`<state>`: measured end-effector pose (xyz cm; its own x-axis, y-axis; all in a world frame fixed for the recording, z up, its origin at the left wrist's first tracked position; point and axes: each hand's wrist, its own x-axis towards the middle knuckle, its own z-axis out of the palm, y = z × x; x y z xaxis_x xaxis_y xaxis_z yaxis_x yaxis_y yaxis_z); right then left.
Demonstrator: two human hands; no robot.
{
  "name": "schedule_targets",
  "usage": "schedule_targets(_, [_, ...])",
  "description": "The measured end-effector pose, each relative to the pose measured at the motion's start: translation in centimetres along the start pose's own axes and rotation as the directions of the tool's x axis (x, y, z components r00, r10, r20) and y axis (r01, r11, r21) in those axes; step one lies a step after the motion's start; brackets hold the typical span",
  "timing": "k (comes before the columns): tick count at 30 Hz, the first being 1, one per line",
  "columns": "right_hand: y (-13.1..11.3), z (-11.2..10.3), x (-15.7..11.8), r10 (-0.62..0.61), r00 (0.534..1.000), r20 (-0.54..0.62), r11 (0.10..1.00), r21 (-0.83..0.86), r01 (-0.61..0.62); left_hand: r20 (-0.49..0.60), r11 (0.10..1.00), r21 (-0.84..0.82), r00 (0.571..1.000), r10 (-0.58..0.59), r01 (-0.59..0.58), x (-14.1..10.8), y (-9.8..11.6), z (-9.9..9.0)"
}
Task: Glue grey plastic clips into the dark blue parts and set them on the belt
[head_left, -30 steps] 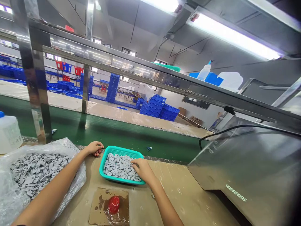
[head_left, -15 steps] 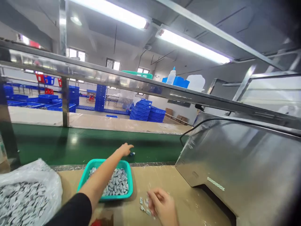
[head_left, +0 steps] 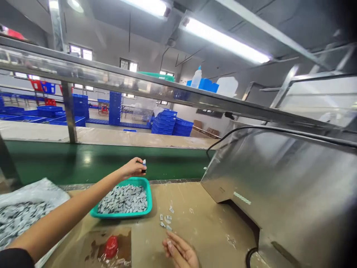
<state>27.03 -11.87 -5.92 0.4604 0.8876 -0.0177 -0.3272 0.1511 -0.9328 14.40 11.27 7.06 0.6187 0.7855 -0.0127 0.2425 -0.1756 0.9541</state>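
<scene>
My left hand [head_left: 134,167] reaches over the far rim of a teal basket [head_left: 150,203] and pinches a small blue, white and black part [head_left: 144,166]. Small grey pieces [head_left: 125,200] fill the basket. Lower right of it, my right hand [head_left: 181,250] is palm up, thumb and fingers close together; whether a tiny piece is between them is too small to tell. Several loose grey pieces [head_left: 166,222] lie on the brown tabletop [head_left: 189,216] just beyond its fingertips.
At the left is a clear plastic bag [head_left: 46,185] of grey pieces. A red object [head_left: 111,246] sits near the front edge. A metal housing [head_left: 279,186] with a black cable stands right. Behind runs a green belt [head_left: 92,163], under a metal shelf rail [head_left: 167,89].
My left hand has lifted the blue and white part off the green belt. My right hand has moved down, off the loose pieces. The view has shifted, showing the red object.
</scene>
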Motion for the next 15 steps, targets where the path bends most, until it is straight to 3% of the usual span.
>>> schedule_targets(4, [-0.1, 2.8, -0.1, -0.095, 0.993, 0.072, 0.959, -0.26, 0.11, 0.0, 0.944, -0.329, 1.0, 0.003, -0.003, -11.8, -2.3, -2.6])
schedule_targets(6, [0.1, 4.0, -0.3, -0.132, 0.983, 0.125, 0.933, -0.319, 0.166, -0.012, 0.843, -0.536, 0.997, -0.073, 0.055, -17.1, -4.8, -3.5])
schedule_targets(8, [0.4, 4.8, -0.5, -0.116, 0.975, 0.188, 0.907, -0.38, 0.181, -0.094, 0.706, -0.705, 0.977, -0.192, 0.071, -21.0, -7.4, -3.8])
schedule_targets(11, [1.0, 5.2, -0.5, -0.053, 0.967, 0.248, 0.856, -0.487, 0.172, -0.219, 0.564, -0.826, 0.914, -0.342, 0.013, -23.7, -10.4, -3.6])
schedule_targets(15, [1.7, 4.8, -0.3, -0.051, 0.964, 0.261, 0.75, -0.627, 0.21, -0.162, 0.494, -0.869, 0.925, -0.343, 0.031, -23.7, -11.2, -2.9])
